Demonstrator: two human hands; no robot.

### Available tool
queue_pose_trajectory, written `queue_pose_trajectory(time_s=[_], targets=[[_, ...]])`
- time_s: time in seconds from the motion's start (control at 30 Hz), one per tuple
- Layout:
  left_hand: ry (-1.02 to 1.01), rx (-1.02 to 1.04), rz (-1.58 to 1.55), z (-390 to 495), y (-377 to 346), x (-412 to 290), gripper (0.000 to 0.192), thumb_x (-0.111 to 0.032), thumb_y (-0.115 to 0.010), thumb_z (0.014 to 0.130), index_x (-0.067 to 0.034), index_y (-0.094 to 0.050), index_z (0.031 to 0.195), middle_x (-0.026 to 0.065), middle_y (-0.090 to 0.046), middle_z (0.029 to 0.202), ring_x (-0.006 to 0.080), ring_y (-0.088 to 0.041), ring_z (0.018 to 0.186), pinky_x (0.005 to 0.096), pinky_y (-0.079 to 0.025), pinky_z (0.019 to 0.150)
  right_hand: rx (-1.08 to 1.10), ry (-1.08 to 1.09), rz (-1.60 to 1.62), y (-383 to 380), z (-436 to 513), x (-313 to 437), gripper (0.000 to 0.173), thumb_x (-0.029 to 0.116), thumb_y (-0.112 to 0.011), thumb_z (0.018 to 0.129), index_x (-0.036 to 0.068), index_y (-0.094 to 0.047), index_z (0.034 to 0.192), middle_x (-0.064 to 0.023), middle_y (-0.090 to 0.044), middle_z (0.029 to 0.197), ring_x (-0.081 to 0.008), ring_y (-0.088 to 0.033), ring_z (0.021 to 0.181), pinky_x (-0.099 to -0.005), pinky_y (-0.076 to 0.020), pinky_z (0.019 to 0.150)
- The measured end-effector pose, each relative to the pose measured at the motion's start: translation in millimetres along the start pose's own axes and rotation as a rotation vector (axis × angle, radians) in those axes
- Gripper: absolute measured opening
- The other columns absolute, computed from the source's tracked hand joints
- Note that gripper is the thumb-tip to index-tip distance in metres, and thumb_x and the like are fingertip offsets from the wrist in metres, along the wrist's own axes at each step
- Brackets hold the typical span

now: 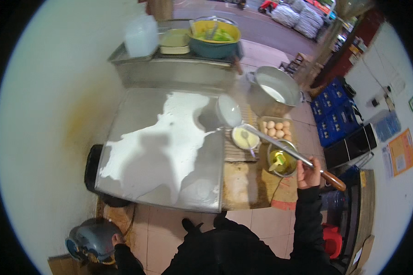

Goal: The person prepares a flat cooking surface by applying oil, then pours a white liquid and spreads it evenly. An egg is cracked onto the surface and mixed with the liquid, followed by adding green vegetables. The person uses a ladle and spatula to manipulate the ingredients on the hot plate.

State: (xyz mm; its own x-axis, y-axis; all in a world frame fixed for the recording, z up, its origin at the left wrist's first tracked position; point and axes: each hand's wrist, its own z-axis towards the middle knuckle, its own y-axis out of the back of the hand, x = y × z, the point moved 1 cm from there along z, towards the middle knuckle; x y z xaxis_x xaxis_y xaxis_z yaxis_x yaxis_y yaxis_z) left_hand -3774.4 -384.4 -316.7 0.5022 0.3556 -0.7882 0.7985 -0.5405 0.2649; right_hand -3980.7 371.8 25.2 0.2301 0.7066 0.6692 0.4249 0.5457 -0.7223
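Note:
My right hand [308, 173] is closed around the long metal shaft of a ladle [229, 111] with a wooden handle end. Its round bowl is over the right edge of a flat metal griddle [137, 113]. White liquid batter [158, 147] spreads unevenly across that surface. At the lower left, my left hand [117, 239] is at a grey-blue rounded container [98, 237]; whether it grips it I cannot tell. Beneath the ladle shaft are a bowl of pale yellow liquid [244, 138] with a spoon, and a metal pot of oil [281, 158] with a brush-like tool in it.
A large metal stockpot [273, 89] stands behind a tray of eggs [278, 129]. Beyond the griddle are a yellow basin of greens [215, 32], stacked trays [175, 43] and clear plastic containers [141, 36]. Blue crates [337, 113] and a red stool [331, 240] are at right.

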Motion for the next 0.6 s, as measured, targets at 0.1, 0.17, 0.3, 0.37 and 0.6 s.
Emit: queue_pose_trajectory(time_s=[0.1,0.17,0.3,0.37,0.6], targets=[[-0.111,-0.05,0.185,-13.9,-19.0,-1.4,0.021,-0.025,-0.046,0.083,-0.007,-0.048,0.094,0.0063,-0.052,0.077,0.0158,-0.042,0.052,0.0321,-0.037,0.046,0.022,0.212,-0.034,4.7,14.1,69.0,0.015,0.021,-0.051,0.079,0.007,-0.052,0.082,-0.0067,-0.055,0.079,-0.0173,-0.055,0.076,-0.0282,-0.0486,0.072],[-0.081,-0.137,0.209,-28.9,-38.9,-5.3,0.025,-0.027,-0.047,0.082,-0.006,-0.048,0.096,0.0074,-0.053,0.079,0.0169,-0.045,0.056,0.0339,-0.038,0.047,0.063,0.368,-0.107,-0.6,34.6,101.5,0.015,0.022,-0.051,0.078,0.008,-0.051,0.083,-0.0067,-0.054,0.08,-0.0163,-0.054,0.076,-0.0269,-0.0473,0.071],[-0.004,-0.198,0.351,-81.2,-66.1,-13.0,0.035,-0.031,-0.047,0.081,-0.005,-0.045,0.105,0.0094,-0.052,0.094,0.0217,-0.049,0.075,0.0366,-0.042,0.057,0.191,0.525,-0.537,-18.1,109.8,124.2,0.009,0.016,-0.051,0.078,0.008,-0.051,0.083,-0.0081,-0.053,0.078,-0.02,-0.054,0.078,-0.0269,-0.0456,0.072],[0.062,-0.146,0.473,-104.2,-79.2,-19.6,0.038,-0.033,-0.047,0.081,-0.005,-0.044,0.108,0.01,-0.051,0.1,0.0227,-0.05,0.082,0.0365,-0.043,0.061,0.339,0.734,-0.898,-25.7,158.5,114.9,0.009,0.013,-0.053,0.076,0.006,-0.052,0.081,-0.0082,-0.053,0.076,-0.0188,-0.051,0.068,-0.0269,-0.0406,0.062],[0.067,-0.056,0.545,-155.3,-106.4,-20.8,0.035,-0.031,-0.048,0.08,-0.005,-0.045,0.103,0.0078,-0.049,0.089,0.0197,-0.047,0.073,0.0335,-0.041,0.057,0.589,1.138,-1.605,-4.7,292.3,65.8,0.014,0.005,-0.058,0.064,0.012,-0.056,0.076,-0.0085,-0.046,0.076,-0.0246,-0.049,0.068,-0.0305,-0.0406,0.061]])
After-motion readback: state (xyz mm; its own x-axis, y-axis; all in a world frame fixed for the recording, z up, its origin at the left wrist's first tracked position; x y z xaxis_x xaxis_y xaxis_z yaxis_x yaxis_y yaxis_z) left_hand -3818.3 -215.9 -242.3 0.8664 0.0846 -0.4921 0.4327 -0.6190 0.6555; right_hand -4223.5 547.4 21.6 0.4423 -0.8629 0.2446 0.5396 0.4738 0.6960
